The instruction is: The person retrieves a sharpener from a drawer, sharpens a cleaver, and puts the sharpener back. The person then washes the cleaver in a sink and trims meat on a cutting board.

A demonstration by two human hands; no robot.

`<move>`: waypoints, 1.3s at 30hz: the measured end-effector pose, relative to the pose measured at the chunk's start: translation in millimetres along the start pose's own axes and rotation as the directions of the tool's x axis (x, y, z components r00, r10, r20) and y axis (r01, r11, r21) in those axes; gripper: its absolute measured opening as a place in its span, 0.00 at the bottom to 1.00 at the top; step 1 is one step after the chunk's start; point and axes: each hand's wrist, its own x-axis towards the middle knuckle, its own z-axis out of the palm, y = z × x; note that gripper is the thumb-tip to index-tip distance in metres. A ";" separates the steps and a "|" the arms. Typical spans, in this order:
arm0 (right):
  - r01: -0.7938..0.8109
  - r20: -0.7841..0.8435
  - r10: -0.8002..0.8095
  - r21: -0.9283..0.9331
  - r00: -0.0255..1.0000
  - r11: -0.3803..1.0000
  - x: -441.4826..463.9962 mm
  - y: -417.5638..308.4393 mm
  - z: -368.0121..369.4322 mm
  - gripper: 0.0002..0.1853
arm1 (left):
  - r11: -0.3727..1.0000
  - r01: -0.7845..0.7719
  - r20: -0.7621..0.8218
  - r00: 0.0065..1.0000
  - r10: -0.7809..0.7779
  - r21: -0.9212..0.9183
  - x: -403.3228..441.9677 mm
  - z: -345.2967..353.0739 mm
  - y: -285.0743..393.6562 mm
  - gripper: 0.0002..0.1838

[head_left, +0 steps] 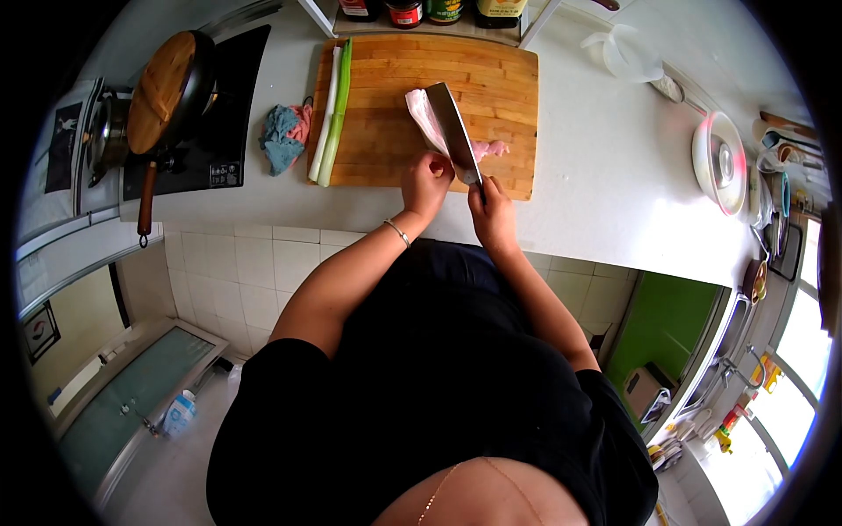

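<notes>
A wooden cutting board [395, 66] lies on the counter. On it is a long pale pink piece of meat [422, 114], with a broad cleaver [453, 127] along its right side. My right hand [493, 215] is closed round the cleaver's handle. My left hand [426, 186], fingers curled, presses on the near end of the meat, left of the blade. Smaller pink meat pieces [491, 149] lie right of the blade. Green onion stalks [336, 114] run along the board's left edge.
Left of the board is a crumpled blue and pink cloth [282, 138], then a stove [230, 131] with a lidded pan [160, 92]. Jars [404, 12] stand behind the board. A bowl [707, 165] and a clear plastic container [633, 57] are at the right.
</notes>
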 end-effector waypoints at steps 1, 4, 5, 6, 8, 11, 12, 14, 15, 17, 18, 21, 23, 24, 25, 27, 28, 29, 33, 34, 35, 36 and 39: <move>0.010 -0.010 -0.009 0.005 1.000 1.000 -0.2 0.6 0.6 0.12 | 0.999 0.041 0.006 0.999 -0.040 -0.036 0.0 -0.9 2.8 0.05; -0.002 -0.010 0.002 0.009 1.000 1.000 -1.3 -0.8 0.1 0.12 | 0.998 0.051 0.002 0.999 -0.050 -0.028 0.3 -1.8 4.8 0.06; -0.002 -0.011 0.003 0.009 1.000 1.000 -1.2 -0.7 0.1 0.12 | 0.998 0.050 0.003 0.999 -0.050 -0.029 0.6 -2.1 5.3 0.06; -0.007 -0.008 0.007 0.003 1.000 1.000 -1.2 -0.5 0.1 0.12 | 0.999 0.049 0.004 0.999 -0.049 -0.014 0.9 -2.4 5.5 0.06; -0.012 -0.003 0.012 -0.003 1.000 1.000 -1.0 -0.8 -0.2 0.12 | 0.999 0.050 0.006 0.999 -0.050 0.000 1.3 -2.4 6.2 0.07; 0.005 -0.002 -0.005 -0.026 1.000 1.000 0.0 -1.7 -0.6 0.12 | 0.998 0.068 0.004 0.998 -0.068 0.017 2.9 -1.3 5.6 0.07; 0.009 0.000 -0.009 -0.029 1.000 1.000 0.1 -1.1 -0.3 0.12 | 0.998 0.060 -0.005 0.998 -0.059 0.021 3.1 -0.9 5.6 0.07; 0.016 0.004 -0.015 -0.031 1.000 0.999 0.9 -1.2 -0.4 0.12 | 0.998 0.052 -0.016 0.999 -0.052 0.024 3.2 -0.6 5.6 0.07; 0.010 0.005 -0.010 -0.030 1.000 1.000 1.2 -1.8 -0.7 0.12 | 0.998 0.062 -0.015 0.998 -0.061 0.009 2.9 -0.9 6.0 0.07; 0.005 0.008 -0.005 -0.028 1.000 1.000 1.4 -2.5 -0.7 0.12 | 0.997 0.072 -0.015 0.997 -0.072 -0.006 2.9 -1.5 6.6 0.07; 0.010 0.004 -0.010 -0.020 1.000 1.000 1.2 -2.6 -0.7 0.12 | 0.998 0.070 -0.013 0.997 -0.070 -0.006 2.6 -1.2 5.6 0.07; 0.025 -0.002 -0.025 -0.020 1.000 1.000 1.5 -0.6 0.1 0.12 | 0.997 0.074 -0.012 0.997 -0.074 -0.022 3.0 -0.2 2.3 0.06; 0.032 -0.006 -0.032 -0.027 0.999 0.999 1.3 0.3 0.5 0.13 | 0.996 0.078 -0.009 0.997 -0.079 -0.037 2.6 0.4 0.1 0.06; 0.033 0.001 -0.033 -0.026 0.999 0.999 1.3 -0.3 -0.1 0.13 | 0.995 0.093 0.002 0.996 -0.093 -0.043 2.4 -0.5 2.3 0.06; 0.034 0.009 -0.034 -0.025 0.999 0.999 1.1 -0.6 -0.5 0.13 | 0.993 0.108 0.013 0.994 -0.108 -0.048 2.2 -1.2 3.9 0.06; 0.029 0.007 -0.028 -0.023 1.000 0.999 0.8 -0.5 -0.1 0.13 | 0.994 0.101 0.011 0.995 -0.101 -0.048 2.1 -0.7 2.5 0.06; 0.024 0.006 -0.024 -0.020 1.000 1.000 0.9 -0.5 0.2 0.13 | 0.994 0.094 0.008 0.996 -0.093 -0.048 2.1 -0.2 1.1 0.06; 0.024 0.007 -0.024 -0.019 1.000 1.000 1.0 0.0 0.2 0.13 | 0.994 0.094 0.008 0.996 -0.094 -0.048 2.2 0.5 -0.2 0.06; 0.026 0.007 -0.026 -0.033 1.000 0.999 1.2 -0.5 0.7 0.12 | 0.993 0.097 0.001 0.995 -0.097 -0.070 2.2 0.8 -0.9 0.06; 0.018 0.005 -0.017 -0.040 1.000 0.999 1.1 -1.2 0.6 0.12 | 0.992 0.100 0.006 0.995 -0.100 -0.076 2.0 0.1 0.6 0.06; 0.019 0.006 -0.018 -0.040 1.000 0.999 1.3 -1.5 0.7 0.12 | 0.992 0.101 0.004 0.995 -0.101 -0.076 2.3 -0.2 1.0 0.06; 0.015 0.011 -0.015 -0.040 1.000 0.999 1.6 -1.6 0.6 0.12 | 0.992 0.107 0.011 0.994 -0.106 -0.064 3.3 0.3 -0.1 0.06; 0.014 0.010 -0.013 -0.035 1.000 0.999 1.8 -1.1 0.2 0.12 | 0.982 0.125 0.014 0.992 -0.125 -0.143 8.9 2.3 -6.8 0.05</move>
